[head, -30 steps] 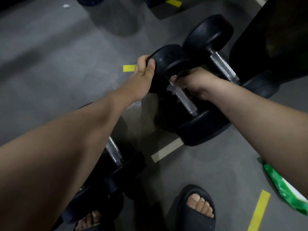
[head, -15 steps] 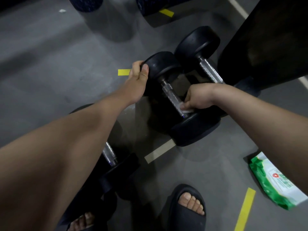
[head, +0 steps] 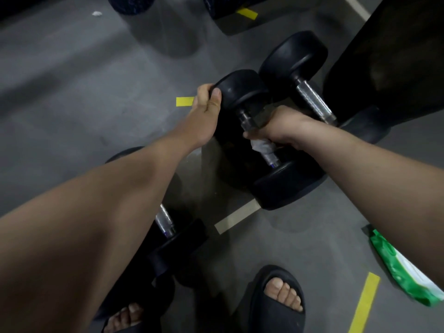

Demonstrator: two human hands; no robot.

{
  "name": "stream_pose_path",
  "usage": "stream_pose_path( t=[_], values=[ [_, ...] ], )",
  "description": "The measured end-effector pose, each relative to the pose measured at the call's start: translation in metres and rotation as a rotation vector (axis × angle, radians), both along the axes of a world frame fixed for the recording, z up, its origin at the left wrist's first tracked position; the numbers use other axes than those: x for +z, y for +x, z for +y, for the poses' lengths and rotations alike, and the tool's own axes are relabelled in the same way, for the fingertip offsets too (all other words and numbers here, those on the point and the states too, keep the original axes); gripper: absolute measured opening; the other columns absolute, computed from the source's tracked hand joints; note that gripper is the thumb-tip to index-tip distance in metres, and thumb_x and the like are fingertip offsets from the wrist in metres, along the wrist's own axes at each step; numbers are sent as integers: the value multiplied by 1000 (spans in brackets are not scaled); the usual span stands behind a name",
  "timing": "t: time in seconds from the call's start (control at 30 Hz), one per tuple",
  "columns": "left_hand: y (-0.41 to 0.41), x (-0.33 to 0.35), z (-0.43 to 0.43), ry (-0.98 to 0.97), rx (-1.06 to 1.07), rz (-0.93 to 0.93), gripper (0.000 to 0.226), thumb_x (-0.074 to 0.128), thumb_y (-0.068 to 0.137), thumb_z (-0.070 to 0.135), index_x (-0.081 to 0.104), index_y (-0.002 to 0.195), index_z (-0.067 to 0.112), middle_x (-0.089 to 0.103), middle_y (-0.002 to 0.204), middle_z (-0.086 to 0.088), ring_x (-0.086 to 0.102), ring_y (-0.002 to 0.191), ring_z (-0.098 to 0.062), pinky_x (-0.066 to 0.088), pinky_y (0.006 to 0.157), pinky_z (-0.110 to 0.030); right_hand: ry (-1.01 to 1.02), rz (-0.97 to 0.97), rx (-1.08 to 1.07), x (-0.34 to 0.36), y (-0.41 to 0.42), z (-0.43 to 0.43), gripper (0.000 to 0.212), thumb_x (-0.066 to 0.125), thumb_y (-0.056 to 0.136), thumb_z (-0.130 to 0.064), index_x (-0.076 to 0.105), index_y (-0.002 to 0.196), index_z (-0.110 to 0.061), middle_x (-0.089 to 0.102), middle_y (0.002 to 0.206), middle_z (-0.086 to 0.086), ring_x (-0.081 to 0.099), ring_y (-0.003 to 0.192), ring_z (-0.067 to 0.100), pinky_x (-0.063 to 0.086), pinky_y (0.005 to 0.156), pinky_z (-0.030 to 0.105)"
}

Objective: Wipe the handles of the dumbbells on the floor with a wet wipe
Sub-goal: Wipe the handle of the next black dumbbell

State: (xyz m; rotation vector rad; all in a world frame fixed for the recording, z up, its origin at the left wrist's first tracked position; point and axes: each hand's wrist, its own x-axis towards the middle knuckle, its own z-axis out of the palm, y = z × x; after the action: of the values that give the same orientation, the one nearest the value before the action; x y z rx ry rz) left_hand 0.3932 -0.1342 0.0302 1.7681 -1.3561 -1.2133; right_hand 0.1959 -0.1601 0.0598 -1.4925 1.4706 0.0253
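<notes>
Right hand (head: 276,127) grips a wipe (head: 260,145) wrapped round the dumbbell (head: 283,186) handle (head: 271,158). Left hand (head: 204,111) clasps the far head (head: 240,90) of that same dumbbell on the floor (head: 72,116).

Whoever this is, they're wearing chunky black rubber open-toe slides: the right slide (head: 271,275) is showing a wide smooth strap with toes poking out, the left slide (head: 144,325) is mostly sitting in shadow. Forearms (head: 360,162) are going bare.

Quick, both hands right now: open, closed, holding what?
Left hand: closed, gripping the far head of the middle dumbbell.
Right hand: closed, holding the wet wipe around that dumbbell's handle.
</notes>
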Motion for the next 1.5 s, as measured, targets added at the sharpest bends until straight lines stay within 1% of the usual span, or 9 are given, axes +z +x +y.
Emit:
stream_pose_path(
  t=[0.17, 0.3, 0.37, 0.57, 0.67, 0.83, 1.13, 1.23, 1.5],
  values=[
    [-2, 2, 0, 25, 31, -31, 29, 26, 105, 53, 38, 122, 33, 48, 129, -9, 49, 113, -20, 40, 107, -46, 40, -161, -158, 2, -1, 6, 33, 81, 85, -26, 56, 66, -20, 54, 46, -7, 49, 40, 11, 39, 48, 26],
    [-17, 7, 8, 63, 274, -14, 36, 37, 105, 51, 40, 126, 21, 44, 134, -7, 50, 117, -20, 37, 104, -34, 205, -145, -243, 19, -13, 5, 18, 66, 96, -35, 65, 88, -19, 65, 71, -2, 63, 61, 12, 52, 61, 24],
    [-24, 12, 15, 56, 370, 22, 35, 42, 105, 47, 38, 126, 19, 42, 135, -7, 50, 109, -16, 37, 94, -30, 223, -101, -228, 27, -20, 5, 5, 61, 94, -19, 64, 90, -17, 66, 79, 2, 65, 71, 16, 55, 68, 27],
    [-38, 23, 44, -74, 600, -54, 26, 59, 91, 22, 38, 105, 19, 43, 117, -1, 51, 91, -13, 42, 80, -23, -66, 145, 2, 32, -19, 15, 22, 73, 76, -6, 70, 90, -22, 74, 81, 5, 70, 64, 22, 59, 64, 33],
    [-53, 22, 62, -183, 449, -88, 20, 59, 86, 10, 48, 99, 20, 52, 98, 2, 50, 78, -2, 38, 68, -16, -206, 124, 26, 32, -18, 20, 18, 79, 75, -21, 69, 90, -24, 73, 84, -2, 67, 68, 15, 55, 65, 27],
    [-76, 6, 77, -176, 87, -71, 23, 65, 88, 15, 62, 111, 19, 59, 106, -3, 58, 93, -11, 50, 83, -25, -280, 112, 225, 38, -29, 22, 14, 74, 87, -23, 70, 101, -23, 68, 89, -8, 63, 84, 12, 47, 73, 24],
    [-98, -2, 81, 99, 379, 187, 9, 69, 89, 21, 62, 87, 25, 70, 86, 6, 66, 83, -11, 55, 78, -30, -283, 168, 206, 32, -60, 37, 23, 63, 89, -16, 78, 101, -28, 69, 95, -15, 61, 92, 4, 42, 79, 17],
    [-106, 2, 80, 153, 418, 293, 19, 74, 86, 42, 67, 88, 24, 73, 83, 6, 70, 81, -10, 59, 78, -32, -366, 147, 183, 29, -62, 42, 24, 59, 89, -15, 78, 101, -23, 71, 98, -10, 63, 95, 8, 44, 82, 20],
    [-104, -5, 77, 47, 258, 65, 22, 75, 89, 22, 56, 78, 21, 57, 68, 11, 52, 61, 1, 46, 63, -21, -490, 21, 4, 21, -70, 58, 22, 55, 92, -15, 74, 99, -23, 71, 86, -8, 60, 74, 4, 40, 65, 5]
  ],
)
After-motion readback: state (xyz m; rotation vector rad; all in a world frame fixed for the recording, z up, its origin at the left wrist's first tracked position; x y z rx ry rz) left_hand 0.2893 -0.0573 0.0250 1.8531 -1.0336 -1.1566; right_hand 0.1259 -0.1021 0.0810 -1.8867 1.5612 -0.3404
